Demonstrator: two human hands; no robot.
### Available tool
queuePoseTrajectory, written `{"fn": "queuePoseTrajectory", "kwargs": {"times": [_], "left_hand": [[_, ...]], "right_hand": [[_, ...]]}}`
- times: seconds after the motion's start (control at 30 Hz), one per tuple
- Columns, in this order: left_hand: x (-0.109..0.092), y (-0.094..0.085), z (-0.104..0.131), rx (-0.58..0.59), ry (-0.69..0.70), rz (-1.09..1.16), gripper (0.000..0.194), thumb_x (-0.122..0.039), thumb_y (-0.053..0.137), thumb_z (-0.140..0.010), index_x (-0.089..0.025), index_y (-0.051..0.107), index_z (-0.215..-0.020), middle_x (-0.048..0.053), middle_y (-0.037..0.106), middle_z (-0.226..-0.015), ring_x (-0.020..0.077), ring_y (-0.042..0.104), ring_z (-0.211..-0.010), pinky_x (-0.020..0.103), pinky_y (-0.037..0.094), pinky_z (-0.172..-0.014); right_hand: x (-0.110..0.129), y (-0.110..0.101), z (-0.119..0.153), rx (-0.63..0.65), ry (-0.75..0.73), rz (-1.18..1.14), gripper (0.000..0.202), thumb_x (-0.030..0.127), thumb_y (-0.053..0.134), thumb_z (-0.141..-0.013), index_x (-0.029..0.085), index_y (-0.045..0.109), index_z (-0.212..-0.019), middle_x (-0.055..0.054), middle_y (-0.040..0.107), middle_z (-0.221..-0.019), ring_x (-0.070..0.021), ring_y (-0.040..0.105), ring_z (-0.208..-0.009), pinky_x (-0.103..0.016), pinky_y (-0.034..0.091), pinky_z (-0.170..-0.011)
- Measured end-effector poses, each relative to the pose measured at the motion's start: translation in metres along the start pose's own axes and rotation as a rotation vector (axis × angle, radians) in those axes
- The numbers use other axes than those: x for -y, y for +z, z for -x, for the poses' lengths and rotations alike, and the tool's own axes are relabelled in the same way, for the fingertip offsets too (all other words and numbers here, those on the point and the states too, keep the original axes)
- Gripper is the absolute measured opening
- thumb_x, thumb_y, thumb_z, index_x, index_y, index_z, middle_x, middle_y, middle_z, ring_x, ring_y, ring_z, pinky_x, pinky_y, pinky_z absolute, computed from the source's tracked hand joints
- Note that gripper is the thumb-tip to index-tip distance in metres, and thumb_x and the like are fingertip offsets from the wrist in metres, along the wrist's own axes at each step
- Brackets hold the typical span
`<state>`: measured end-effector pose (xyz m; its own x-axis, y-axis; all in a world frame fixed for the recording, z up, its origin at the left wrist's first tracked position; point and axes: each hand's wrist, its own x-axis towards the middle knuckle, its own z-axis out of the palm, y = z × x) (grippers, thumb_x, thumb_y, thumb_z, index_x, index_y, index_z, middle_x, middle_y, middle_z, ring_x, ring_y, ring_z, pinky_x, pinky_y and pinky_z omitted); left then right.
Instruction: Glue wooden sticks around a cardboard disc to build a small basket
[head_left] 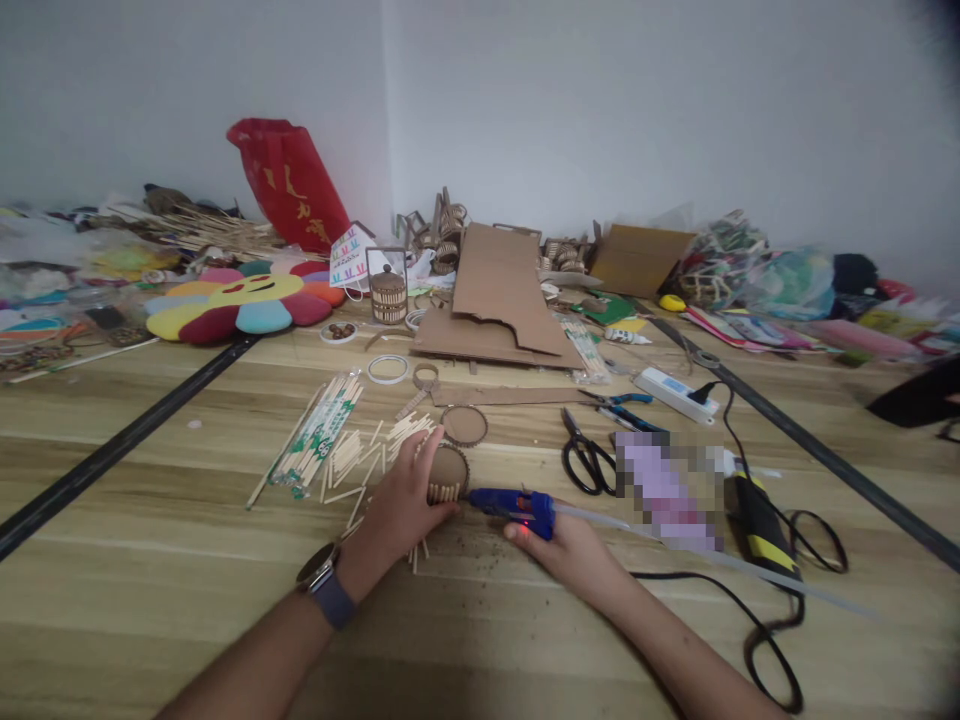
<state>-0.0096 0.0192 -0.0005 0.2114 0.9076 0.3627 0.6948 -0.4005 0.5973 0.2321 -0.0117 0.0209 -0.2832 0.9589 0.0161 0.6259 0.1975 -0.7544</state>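
My right hand (574, 555) is wrapped round a blue hot glue gun (499, 500) with a red light showing. A long clear glue stick (720, 560) runs out of its back. The nozzle points left, close to short wooden sticks (444, 492) standing along the near edge of a round cardboard piece (452, 466). My left hand (394, 505) grips this piece from the left, thumb near the sticks; part of its rim is hidden behind the fingers. Just beyond lies another cardboard ring (465, 426). Loose cut sticks (345, 455) are scattered beside my left hand.
Black scissors (589, 465), blue-handled pliers (622, 400), a power strip (679, 393) and a yellow-black tool (765, 530) with a cable lie to the right. Bagged sticks (319, 430) lie left. Behind are cardboard sheets (499, 285), a small lidded basket (388, 295) and a flower cushion (251, 300).
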Motion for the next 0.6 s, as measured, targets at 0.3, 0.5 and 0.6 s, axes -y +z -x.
{"fn": "queuePoseTrajectory", "kwargs": {"times": [0.3,0.5,0.6], "left_hand": [[0.0019,0.0008,-0.0004,0.011,0.015,-0.031,0.097,-0.014,0.079,-0.068,-0.025,0.027,-0.150,0.015,0.042,-0.148,0.0357,0.041,-0.141,0.055,0.039,-0.114],[0.0007,0.0000,-0.0003,0.019,0.012,-0.016,0.098,-0.014,0.080,-0.068,-0.024,0.028,-0.150,0.016,0.042,-0.150,0.0356,0.040,-0.142,0.055,0.039,-0.115],[-0.0004,0.0008,-0.0004,0.032,0.010,-0.014,0.101,-0.016,0.082,-0.067,-0.026,0.027,-0.151,0.016,0.042,-0.151,0.0360,0.040,-0.142,0.056,0.038,-0.114]], "right_hand": [[0.0000,0.0000,-0.0003,-0.015,-0.009,0.006,0.041,0.056,0.058,-0.084,0.023,0.076,-0.100,-0.009,0.078,-0.102,-0.0316,0.072,-0.095,-0.041,0.057,-0.084],[0.0009,0.0011,0.0005,-0.024,0.020,-0.031,0.042,0.056,0.059,-0.083,0.023,0.076,-0.102,-0.010,0.078,-0.103,-0.0329,0.072,-0.097,-0.043,0.057,-0.086],[0.0036,-0.0019,-0.0022,-0.062,0.046,-0.106,0.047,0.061,0.060,-0.080,0.023,0.076,-0.102,-0.010,0.078,-0.104,-0.0347,0.071,-0.101,-0.046,0.055,-0.090]]}}
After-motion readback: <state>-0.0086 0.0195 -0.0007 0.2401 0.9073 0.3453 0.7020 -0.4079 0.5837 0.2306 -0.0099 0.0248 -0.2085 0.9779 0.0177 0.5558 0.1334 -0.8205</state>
